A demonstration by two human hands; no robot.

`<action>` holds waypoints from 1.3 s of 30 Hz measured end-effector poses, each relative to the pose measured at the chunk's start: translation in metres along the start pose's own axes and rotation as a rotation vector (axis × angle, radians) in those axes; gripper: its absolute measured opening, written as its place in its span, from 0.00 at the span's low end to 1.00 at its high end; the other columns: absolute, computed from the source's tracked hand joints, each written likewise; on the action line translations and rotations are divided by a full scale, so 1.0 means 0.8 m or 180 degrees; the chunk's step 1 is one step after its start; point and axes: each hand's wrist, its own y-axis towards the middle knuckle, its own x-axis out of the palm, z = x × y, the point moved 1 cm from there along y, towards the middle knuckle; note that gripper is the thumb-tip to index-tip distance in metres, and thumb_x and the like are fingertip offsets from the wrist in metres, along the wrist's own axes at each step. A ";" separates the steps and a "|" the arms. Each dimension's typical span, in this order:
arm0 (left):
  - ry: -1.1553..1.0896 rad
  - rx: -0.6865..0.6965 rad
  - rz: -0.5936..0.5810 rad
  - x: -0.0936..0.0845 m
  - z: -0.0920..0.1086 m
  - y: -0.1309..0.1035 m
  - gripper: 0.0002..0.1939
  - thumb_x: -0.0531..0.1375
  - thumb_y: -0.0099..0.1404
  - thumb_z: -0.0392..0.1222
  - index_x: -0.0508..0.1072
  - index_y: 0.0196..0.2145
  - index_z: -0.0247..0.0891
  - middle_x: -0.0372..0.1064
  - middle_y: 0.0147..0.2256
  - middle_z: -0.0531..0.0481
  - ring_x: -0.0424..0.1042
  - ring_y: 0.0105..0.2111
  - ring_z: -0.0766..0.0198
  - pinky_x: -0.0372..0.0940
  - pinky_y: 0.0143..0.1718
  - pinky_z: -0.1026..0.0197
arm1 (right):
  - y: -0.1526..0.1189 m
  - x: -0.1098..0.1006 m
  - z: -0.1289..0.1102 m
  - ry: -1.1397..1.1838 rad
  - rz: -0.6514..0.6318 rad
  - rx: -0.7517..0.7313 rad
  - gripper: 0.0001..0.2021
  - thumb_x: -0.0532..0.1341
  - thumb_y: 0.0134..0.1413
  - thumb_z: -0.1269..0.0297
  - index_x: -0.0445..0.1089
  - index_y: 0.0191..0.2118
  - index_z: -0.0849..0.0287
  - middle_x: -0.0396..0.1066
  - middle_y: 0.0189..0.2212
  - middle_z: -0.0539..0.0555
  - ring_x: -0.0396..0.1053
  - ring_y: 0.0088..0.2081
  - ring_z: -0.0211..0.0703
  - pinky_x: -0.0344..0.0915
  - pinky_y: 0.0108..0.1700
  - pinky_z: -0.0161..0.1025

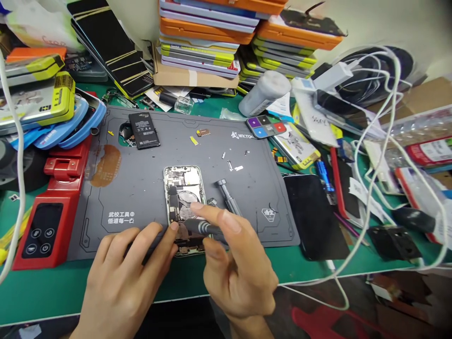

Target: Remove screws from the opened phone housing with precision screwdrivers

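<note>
1. Starting far left, I have one red device [66, 193] on the green counter [52, 294], its one dark panel showing four icons.
2. Next to it, the grey mat [148, 188] carries one brown patch [106, 165] and, up near the far edge, one black battery [144, 130].
3. Here's the first of two hands: the left hand [123, 263], fingers bent, one fingertip at the left edge of the phone. A dark shape shows under the fingers; I can't tell whether that grip is closed on it.
4. Centre now: one opened phone [192, 176], insides bare, lying on the mat between the hands and partly covered by them.
5. Above it I count two small pieces, one yellow strip [194, 140] and one brown part [204, 133].
6. Right hand [240, 263] next: its grip is closed around one dark banded tool [205, 228], held over the phone, index finger stretched above the phone's innards.
7. Just beyond, one grey driver [228, 195] lies on the mat, a second tool end [212, 201] peeking past the finger.
8. Off to the right, one black-faced slab [314, 212] overlaps the mat's edge.
</note>
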 end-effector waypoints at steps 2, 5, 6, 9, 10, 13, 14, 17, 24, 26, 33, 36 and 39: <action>0.0029 0.0021 0.0028 -0.001 0.001 0.000 0.16 0.62 0.78 0.31 0.76 0.61 0.32 0.78 0.51 0.42 0.70 0.47 0.51 0.63 0.47 0.48 | 0.001 -0.002 -0.001 -0.0198 0.0128 -0.0063 0.32 0.65 0.68 0.78 0.65 0.74 0.58 0.83 0.47 0.56 0.82 0.48 0.47 0.87 0.45 0.45; 0.0128 0.0165 0.0014 -0.002 0.004 0.002 0.16 0.61 0.78 0.30 0.75 0.61 0.29 0.80 0.51 0.41 0.70 0.46 0.51 0.64 0.46 0.48 | 0.007 -0.008 -0.006 -0.0345 0.0149 -0.0005 0.31 0.67 0.66 0.78 0.68 0.72 0.56 0.82 0.46 0.55 0.82 0.46 0.46 0.86 0.45 0.44; 0.0136 0.0206 -0.0004 -0.003 0.004 0.003 0.16 0.61 0.78 0.30 0.75 0.61 0.28 0.80 0.51 0.42 0.70 0.45 0.52 0.64 0.45 0.48 | 0.011 -0.011 -0.009 -0.0367 0.0136 -0.0002 0.31 0.67 0.66 0.80 0.69 0.71 0.57 0.82 0.45 0.55 0.82 0.46 0.46 0.85 0.46 0.43; 0.0081 0.0147 -0.0027 -0.004 0.004 0.004 0.16 0.62 0.78 0.31 0.75 0.60 0.29 0.81 0.52 0.43 0.71 0.43 0.53 0.64 0.42 0.49 | 0.023 -0.019 -0.017 -0.0469 -0.0042 -0.0009 0.30 0.68 0.63 0.82 0.73 0.68 0.58 0.83 0.43 0.54 0.82 0.44 0.45 0.83 0.45 0.41; 0.0069 0.0115 -0.0021 -0.004 0.004 0.004 0.16 0.63 0.78 0.32 0.75 0.61 0.30 0.81 0.52 0.43 0.72 0.43 0.53 0.64 0.41 0.49 | 0.026 -0.020 -0.019 -0.0457 -0.0130 0.0059 0.27 0.68 0.63 0.82 0.75 0.65 0.57 0.83 0.44 0.54 0.82 0.44 0.46 0.83 0.46 0.42; 0.0071 0.0101 -0.0099 -0.004 0.002 0.000 0.17 0.64 0.77 0.32 0.75 0.62 0.32 0.80 0.54 0.44 0.72 0.44 0.53 0.65 0.42 0.49 | 0.030 -0.021 -0.018 -0.0385 -0.0140 0.0216 0.23 0.66 0.66 0.81 0.77 0.62 0.55 0.84 0.45 0.55 0.82 0.44 0.47 0.83 0.46 0.44; 0.0081 0.0108 -0.0145 -0.004 0.001 -0.001 0.17 0.64 0.77 0.32 0.75 0.61 0.33 0.80 0.54 0.44 0.72 0.44 0.52 0.65 0.43 0.49 | 0.029 -0.020 -0.017 -0.0415 -0.0102 0.0223 0.23 0.67 0.66 0.79 0.77 0.62 0.54 0.83 0.46 0.55 0.82 0.44 0.48 0.83 0.45 0.45; 0.0090 0.0118 -0.0216 -0.003 -0.002 -0.002 0.18 0.64 0.76 0.32 0.75 0.62 0.35 0.80 0.54 0.44 0.73 0.44 0.52 0.66 0.43 0.49 | 0.026 -0.016 -0.013 -0.0425 -0.0025 0.0255 0.26 0.66 0.68 0.77 0.74 0.66 0.47 0.83 0.46 0.53 0.81 0.44 0.50 0.83 0.44 0.47; 0.0083 0.0070 -0.0112 0.000 -0.001 0.002 0.14 0.63 0.78 0.36 0.78 0.59 0.38 0.81 0.51 0.45 0.74 0.43 0.52 0.67 0.42 0.49 | 0.027 -0.008 -0.006 -0.0159 0.0138 0.0017 0.25 0.63 0.69 0.79 0.74 0.65 0.50 0.83 0.44 0.52 0.81 0.43 0.45 0.82 0.46 0.45; 0.0065 0.0067 -0.0023 -0.002 -0.001 0.000 0.14 0.64 0.78 0.37 0.78 0.59 0.38 0.82 0.51 0.46 0.75 0.44 0.52 0.67 0.42 0.49 | 0.023 -0.006 -0.003 -0.0104 0.0120 0.0065 0.25 0.64 0.69 0.78 0.73 0.66 0.50 0.83 0.48 0.53 0.81 0.45 0.45 0.82 0.46 0.45; -0.0975 -0.0712 0.0307 -0.009 -0.006 -0.010 0.06 0.61 0.79 0.33 0.79 0.48 0.39 0.82 0.44 0.51 0.76 0.45 0.61 0.71 0.52 0.55 | 0.006 0.001 0.008 0.0207 -0.0293 0.0229 0.35 0.63 0.72 0.72 0.54 0.76 0.40 0.75 0.66 0.53 0.81 0.50 0.46 0.84 0.47 0.46; -0.0609 -0.0505 0.0180 -0.003 -0.005 -0.008 0.10 0.60 0.80 0.36 0.78 0.55 0.38 0.80 0.45 0.48 0.73 0.46 0.56 0.69 0.50 0.51 | 0.006 0.002 0.008 0.0269 -0.0308 0.0272 0.35 0.63 0.72 0.72 0.54 0.76 0.39 0.75 0.66 0.53 0.80 0.49 0.46 0.84 0.47 0.48; 0.0024 -0.0200 0.0067 0.002 -0.001 -0.007 0.16 0.60 0.80 0.38 0.77 0.62 0.39 0.77 0.46 0.45 0.71 0.44 0.52 0.66 0.43 0.49 | 0.009 0.002 0.006 0.0337 -0.0329 0.0275 0.35 0.63 0.71 0.74 0.57 0.76 0.39 0.77 0.63 0.53 0.79 0.48 0.47 0.83 0.47 0.49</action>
